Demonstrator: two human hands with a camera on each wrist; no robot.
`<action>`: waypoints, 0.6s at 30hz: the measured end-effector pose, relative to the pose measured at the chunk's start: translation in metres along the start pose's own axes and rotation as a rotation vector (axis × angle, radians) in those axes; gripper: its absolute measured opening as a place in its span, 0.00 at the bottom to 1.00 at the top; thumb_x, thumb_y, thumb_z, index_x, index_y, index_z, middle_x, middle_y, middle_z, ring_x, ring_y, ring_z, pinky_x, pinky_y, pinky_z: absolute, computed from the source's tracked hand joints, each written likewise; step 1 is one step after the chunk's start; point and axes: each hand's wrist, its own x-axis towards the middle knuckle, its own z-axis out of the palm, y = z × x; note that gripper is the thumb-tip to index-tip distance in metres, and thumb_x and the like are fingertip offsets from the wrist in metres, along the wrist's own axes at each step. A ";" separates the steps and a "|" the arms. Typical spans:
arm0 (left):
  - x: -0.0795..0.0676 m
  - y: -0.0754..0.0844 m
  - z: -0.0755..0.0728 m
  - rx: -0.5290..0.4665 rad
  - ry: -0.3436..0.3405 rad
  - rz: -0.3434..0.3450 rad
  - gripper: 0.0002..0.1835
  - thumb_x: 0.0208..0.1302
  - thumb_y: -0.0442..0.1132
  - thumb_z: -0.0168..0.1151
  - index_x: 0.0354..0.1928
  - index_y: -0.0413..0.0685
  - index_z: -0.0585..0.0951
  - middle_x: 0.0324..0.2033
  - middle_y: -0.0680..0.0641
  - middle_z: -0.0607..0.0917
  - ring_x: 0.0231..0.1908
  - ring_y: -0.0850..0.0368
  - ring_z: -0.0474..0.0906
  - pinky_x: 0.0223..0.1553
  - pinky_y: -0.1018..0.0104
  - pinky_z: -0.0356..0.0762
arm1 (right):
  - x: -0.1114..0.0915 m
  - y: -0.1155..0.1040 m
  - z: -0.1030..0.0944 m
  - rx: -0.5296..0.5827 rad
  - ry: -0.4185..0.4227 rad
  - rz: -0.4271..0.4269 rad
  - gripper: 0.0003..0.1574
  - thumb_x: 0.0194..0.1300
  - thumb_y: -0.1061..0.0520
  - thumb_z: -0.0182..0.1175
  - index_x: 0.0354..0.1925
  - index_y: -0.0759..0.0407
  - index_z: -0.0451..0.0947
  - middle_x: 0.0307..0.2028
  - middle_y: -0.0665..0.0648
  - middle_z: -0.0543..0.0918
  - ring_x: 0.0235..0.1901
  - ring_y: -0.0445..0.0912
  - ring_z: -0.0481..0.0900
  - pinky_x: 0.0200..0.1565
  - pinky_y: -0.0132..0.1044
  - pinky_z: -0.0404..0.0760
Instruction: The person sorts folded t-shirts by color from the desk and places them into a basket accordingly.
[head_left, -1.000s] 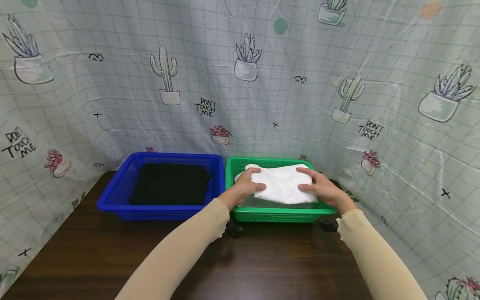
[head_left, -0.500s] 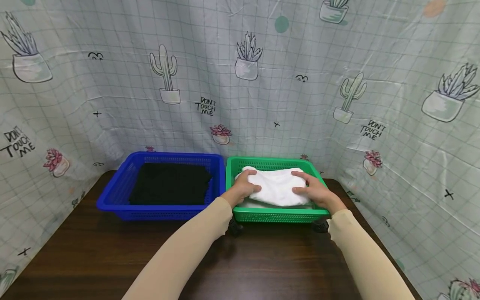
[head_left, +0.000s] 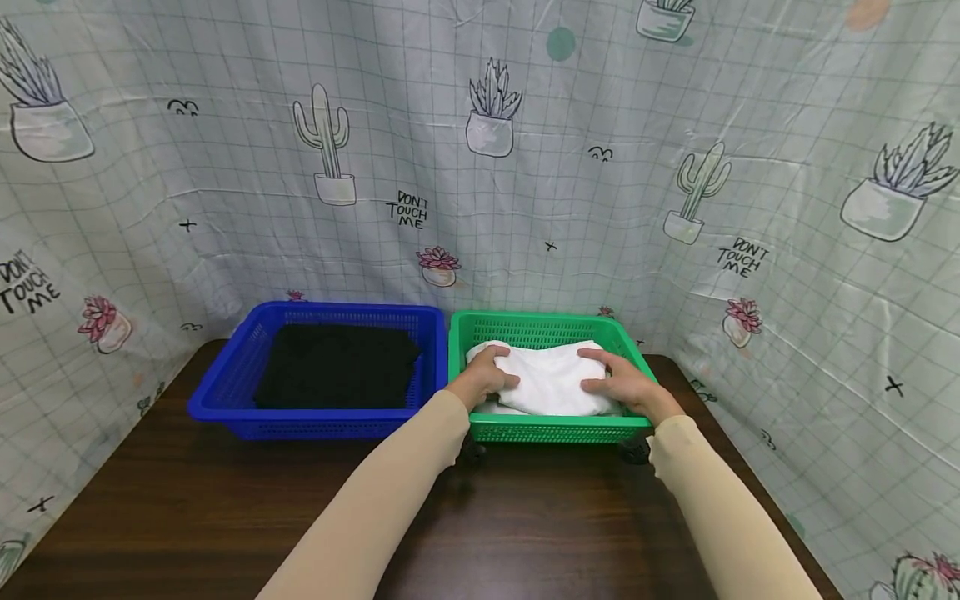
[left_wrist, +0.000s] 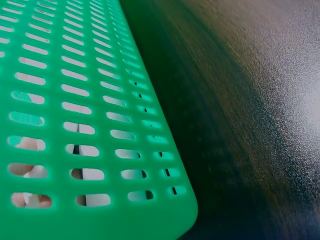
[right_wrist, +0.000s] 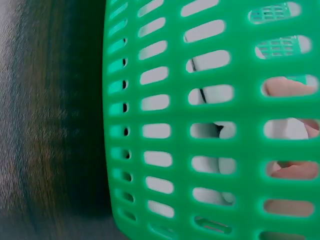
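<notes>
A folded white cloth (head_left: 551, 381) lies inside the green plastic basket (head_left: 551, 430), on top of another pale folded layer (head_left: 497, 408). My left hand (head_left: 483, 379) holds its left side, thumb towards the front and fingers at the back. On the opposite side my right hand (head_left: 626, 385) grips the cloth in the same way. Both wrist views are filled by the basket's slotted wall (left_wrist: 55, 115), with bits of fingers and white cloth showing through the slots. The undersides of both hands are hidden by cloth and basket.
Left of the green basket stands a blue plastic basket (head_left: 322, 427) holding folded black cloth (head_left: 337, 367). Both baskets sit on a dark wooden table (head_left: 555, 517). Behind and beside it hangs a curtain (head_left: 405, 150) printed with cacti.
Both hands have lowered the white cloth into the green basket and shifted it slightly to the left. The right hand has moved left along with it. The blue basket stays put.
</notes>
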 end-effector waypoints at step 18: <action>-0.003 0.000 0.004 0.161 0.141 -0.037 0.32 0.57 0.31 0.71 0.64 0.50 0.73 0.62 0.39 0.72 0.60 0.45 0.69 0.58 0.54 0.71 | 0.001 0.001 0.003 -0.127 -0.060 0.016 0.45 0.70 0.58 0.59 0.77 0.55 0.48 0.76 0.66 0.40 0.74 0.64 0.36 0.68 0.64 0.51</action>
